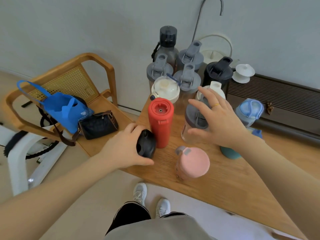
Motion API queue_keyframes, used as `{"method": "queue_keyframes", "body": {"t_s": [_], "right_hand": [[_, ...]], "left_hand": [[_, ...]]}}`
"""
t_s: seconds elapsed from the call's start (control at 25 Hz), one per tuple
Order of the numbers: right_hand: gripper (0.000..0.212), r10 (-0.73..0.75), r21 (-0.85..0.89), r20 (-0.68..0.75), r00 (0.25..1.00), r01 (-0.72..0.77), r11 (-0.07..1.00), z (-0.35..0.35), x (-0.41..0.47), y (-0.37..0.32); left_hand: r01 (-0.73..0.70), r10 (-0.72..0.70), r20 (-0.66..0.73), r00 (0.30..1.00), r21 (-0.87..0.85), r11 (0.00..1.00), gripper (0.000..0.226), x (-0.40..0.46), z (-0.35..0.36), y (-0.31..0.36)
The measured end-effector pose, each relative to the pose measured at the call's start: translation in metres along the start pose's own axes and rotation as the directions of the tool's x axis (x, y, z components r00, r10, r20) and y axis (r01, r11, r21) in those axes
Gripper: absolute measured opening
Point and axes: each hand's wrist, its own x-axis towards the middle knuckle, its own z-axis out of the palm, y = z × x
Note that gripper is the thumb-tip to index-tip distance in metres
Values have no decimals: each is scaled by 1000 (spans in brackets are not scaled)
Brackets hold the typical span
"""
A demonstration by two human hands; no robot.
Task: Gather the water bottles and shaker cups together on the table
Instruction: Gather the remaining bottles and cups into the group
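My left hand (125, 146) grips a black-lidded bottle (146, 143) at the table's left front edge, touching a tall red bottle (161, 122). My right hand (218, 118) spreads over the grey lid of a clear shaker cup (192, 123), its fingers apart around the lid. A pink-lidded bottle (193, 162) stands nearer me. Behind, several grey-lidded shakers (187, 78), a white-lidded cup (165, 89), a black shaker (217, 71) and a dark tall bottle (168, 42) cluster by the wall. A light blue bottle (250, 111) and a teal bottle (229, 152) lie right of my arm.
The wooden table (225, 184) runs along the wall. A rattan chair (72, 80) at the left holds a blue tote bag (64, 108) and a black handbag (98, 125). A white teapot (243, 72) and a dark radiator cover (285, 104) lie at the right.
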Motion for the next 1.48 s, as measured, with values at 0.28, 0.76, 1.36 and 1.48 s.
{"method": "queue_keyframes", "body": {"t_s": [0.28, 0.76, 1.36, 1.48], "right_hand": [[87, -47, 64, 406, 913, 23, 998, 24, -72, -34], [95, 462, -130, 293, 837, -443, 887, 7, -124, 23], [42, 20, 374, -160, 987, 42, 927, -15, 72, -26], [56, 4, 331, -25, 1000, 4, 944, -6, 111, -27]], "left_hand": [[-164, 164, -6, 986, 2, 986, 88, -16, 29, 24], [-312, 311, 63, 948, 11, 950, 99, 14, 51, 115], [-113, 66, -407, 911, -91, 989, 75, 30, -16, 43], [-239, 119, -412, 903, -252, 938, 63, 31, -17, 28]]}}
